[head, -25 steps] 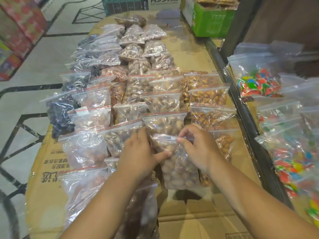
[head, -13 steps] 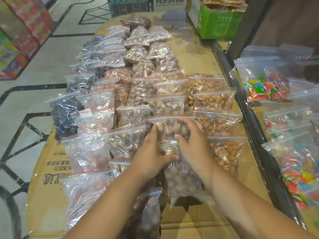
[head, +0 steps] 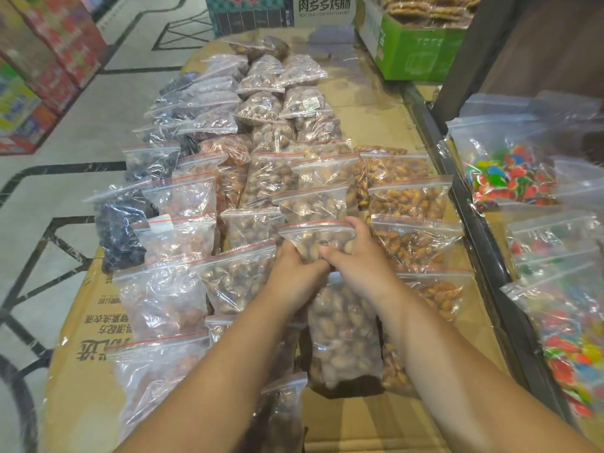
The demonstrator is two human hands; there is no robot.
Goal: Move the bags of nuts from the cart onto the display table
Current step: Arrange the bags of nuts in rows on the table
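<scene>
On the far left, dark bags (head: 121, 230) line the edge of the table (head: 81, 325), which is covered in flattened cardboard. Right of them run rows of pale nut bags (head: 170, 197), overlapping like shingles. In the middle, the left hand (head: 295, 273) and right hand (head: 358, 256) meet on one bag (head: 315, 238), fingers curled and pinching its lower part from both sides, thumbs nearly touching. It lies in the middle row, overlapping the bag below (head: 343, 328). The step seems to be seating this bag in line. Next, letting go and fetching another; the cart is not in view. On the right, candy bags (head: 510, 178) fill a shelf.
</scene>
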